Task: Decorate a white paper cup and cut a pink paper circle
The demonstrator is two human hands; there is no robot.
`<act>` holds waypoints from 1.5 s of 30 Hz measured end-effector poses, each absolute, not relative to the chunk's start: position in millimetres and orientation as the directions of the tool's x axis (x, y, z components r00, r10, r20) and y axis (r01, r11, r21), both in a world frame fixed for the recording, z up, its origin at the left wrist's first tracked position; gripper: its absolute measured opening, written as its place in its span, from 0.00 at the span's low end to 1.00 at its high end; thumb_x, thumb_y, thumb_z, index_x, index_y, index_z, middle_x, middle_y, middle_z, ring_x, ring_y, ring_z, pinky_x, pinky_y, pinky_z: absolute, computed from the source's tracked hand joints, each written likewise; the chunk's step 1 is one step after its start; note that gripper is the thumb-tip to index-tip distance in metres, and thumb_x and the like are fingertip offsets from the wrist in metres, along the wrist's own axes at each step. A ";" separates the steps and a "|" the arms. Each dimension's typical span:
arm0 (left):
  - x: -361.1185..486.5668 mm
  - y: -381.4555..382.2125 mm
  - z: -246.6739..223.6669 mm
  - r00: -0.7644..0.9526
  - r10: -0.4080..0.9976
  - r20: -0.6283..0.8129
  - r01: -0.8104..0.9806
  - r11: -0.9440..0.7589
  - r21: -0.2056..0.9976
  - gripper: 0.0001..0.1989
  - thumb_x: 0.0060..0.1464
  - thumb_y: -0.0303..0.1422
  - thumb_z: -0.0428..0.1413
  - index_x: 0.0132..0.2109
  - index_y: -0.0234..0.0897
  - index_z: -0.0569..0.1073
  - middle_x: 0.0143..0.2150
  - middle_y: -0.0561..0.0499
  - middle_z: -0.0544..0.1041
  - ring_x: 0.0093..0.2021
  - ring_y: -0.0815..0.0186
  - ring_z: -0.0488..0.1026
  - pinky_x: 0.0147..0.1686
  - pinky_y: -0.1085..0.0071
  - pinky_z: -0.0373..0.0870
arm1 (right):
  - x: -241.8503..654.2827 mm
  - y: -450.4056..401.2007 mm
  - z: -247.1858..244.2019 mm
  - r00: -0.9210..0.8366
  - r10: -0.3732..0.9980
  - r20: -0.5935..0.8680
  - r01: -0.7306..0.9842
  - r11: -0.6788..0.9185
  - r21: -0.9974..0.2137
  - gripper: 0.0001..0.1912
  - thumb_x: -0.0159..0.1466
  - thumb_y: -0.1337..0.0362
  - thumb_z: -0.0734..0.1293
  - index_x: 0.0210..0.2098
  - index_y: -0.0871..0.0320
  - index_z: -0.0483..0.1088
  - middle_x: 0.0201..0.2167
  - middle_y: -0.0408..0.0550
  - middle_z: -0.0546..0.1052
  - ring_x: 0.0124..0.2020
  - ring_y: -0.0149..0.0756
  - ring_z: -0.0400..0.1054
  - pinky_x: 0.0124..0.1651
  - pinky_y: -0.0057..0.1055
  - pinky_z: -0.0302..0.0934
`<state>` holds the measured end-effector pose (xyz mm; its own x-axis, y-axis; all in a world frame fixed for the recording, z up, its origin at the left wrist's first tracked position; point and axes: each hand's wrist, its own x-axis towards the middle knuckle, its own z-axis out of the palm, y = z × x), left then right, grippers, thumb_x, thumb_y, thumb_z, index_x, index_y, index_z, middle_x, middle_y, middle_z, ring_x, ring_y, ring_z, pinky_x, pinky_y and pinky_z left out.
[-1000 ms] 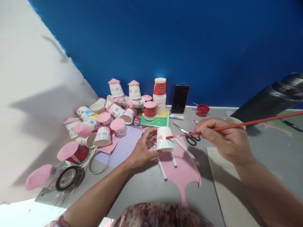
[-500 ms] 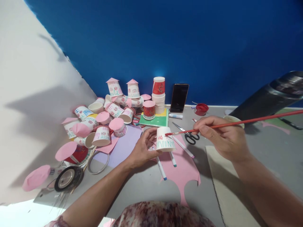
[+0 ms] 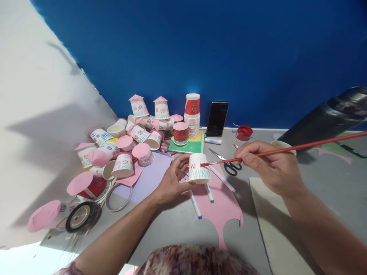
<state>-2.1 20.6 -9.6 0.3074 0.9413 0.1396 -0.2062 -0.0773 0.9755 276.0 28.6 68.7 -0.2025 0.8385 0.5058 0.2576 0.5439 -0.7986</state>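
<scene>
My left hand (image 3: 176, 177) is closed on a white paper cup (image 3: 197, 172), turned rim down and held above the table. Green zigzag strokes run along its lower part, with red dabs above them. In my right hand (image 3: 268, 164) is a long red paintbrush (image 3: 315, 144), its red tip at the cup's side. Under the cup lie pink paper (image 3: 220, 208) with cut-out curves and several white markers, one blue-ended marker (image 3: 195, 204) among them. Black-handled scissors (image 3: 231, 167) rest just beyond the brush.
Many decorated cups with pink paper tops, such as one cup (image 3: 123, 166), crowd the left. A cup stack (image 3: 192, 126) and a phone (image 3: 218, 119) stand by the blue wall. At right are a dark bottle (image 3: 329, 114) and a beige cloth (image 3: 266, 214); tape rolls (image 3: 82, 217) lie left.
The brush tip has shifted very slightly down on the cup's side. Both hands keep their hold and nearly the same place.
</scene>
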 end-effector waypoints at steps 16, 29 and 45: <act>-1.9 20.8 -14.2 0.300 0.942 0.152 -0.244 -0.078 0.967 0.37 0.44 0.26 0.73 0.61 0.44 0.72 0.63 0.42 0.75 0.67 0.48 0.70 0.66 0.52 0.66 | 276.0 30.7 68.2 -0.185 0.842 0.508 0.251 0.540 -0.803 0.12 0.73 0.57 0.69 0.34 0.52 0.79 0.27 0.44 0.79 0.22 0.31 0.63 0.22 0.30 0.54; -3.3 20.1 -13.7 0.317 0.939 0.132 -0.219 -0.063 0.974 0.37 0.45 0.22 0.71 0.62 0.45 0.71 0.64 0.44 0.75 0.68 0.50 0.70 0.67 0.56 0.64 | 271.9 29.3 67.7 -0.196 0.848 0.491 0.236 0.527 -0.816 0.14 0.73 0.53 0.69 0.35 0.53 0.78 0.27 0.47 0.79 0.24 0.33 0.67 0.21 0.30 0.53; -5.6 20.6 -16.9 0.319 0.940 0.120 -0.169 -0.068 0.983 0.38 0.44 0.24 0.72 0.62 0.45 0.71 0.66 0.43 0.72 0.70 0.47 0.67 0.71 0.50 0.61 | 274.0 27.6 67.9 -0.217 0.829 0.515 0.261 0.558 -0.788 0.13 0.75 0.55 0.67 0.36 0.52 0.78 0.29 0.45 0.79 0.23 0.32 0.67 0.22 0.30 0.56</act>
<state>-5.6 20.6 -16.9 0.3193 0.9400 0.1201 -0.1689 -0.0682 0.9833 274.0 27.6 67.9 -0.2170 0.8290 0.5154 0.2610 0.5581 -0.7877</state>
